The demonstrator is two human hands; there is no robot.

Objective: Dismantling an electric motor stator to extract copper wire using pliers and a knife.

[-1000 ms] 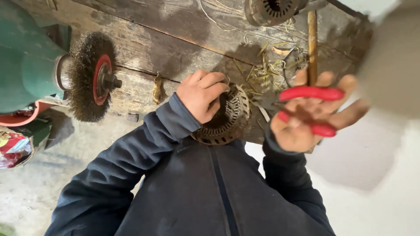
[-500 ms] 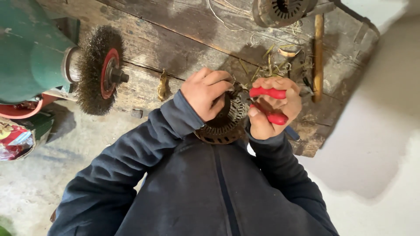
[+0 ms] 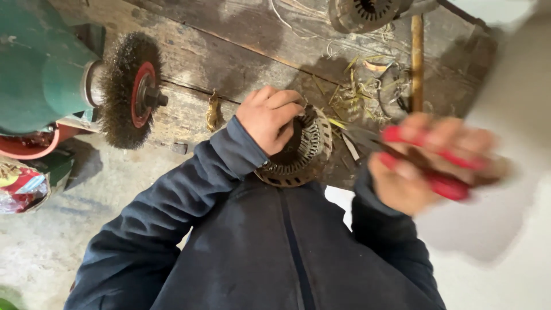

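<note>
My left hand (image 3: 268, 117) grips the top of a round slotted metal motor stator (image 3: 301, 152), which rests at the edge of a worn wooden bench (image 3: 229, 63) against my dark jacket. To its right, my right hand (image 3: 425, 166) is blurred by motion and closed around red-handled pliers (image 3: 442, 163). The pliers' dark jaws (image 3: 361, 138) point left toward the stator, a short way from it.
A green bench grinder (image 3: 40, 69) with a wire brush wheel (image 3: 123, 89) stands at the left. A second stator (image 3: 364, 12) and a wooden handle (image 3: 417, 63) lie at the bench's far side, with wire scraps (image 3: 356, 92) between. A red tub (image 3: 26, 143) sits lower left.
My right hand with the pliers went in against the stator, then pulled back out to the right. My left hand has kept its hold on the stator.
</note>
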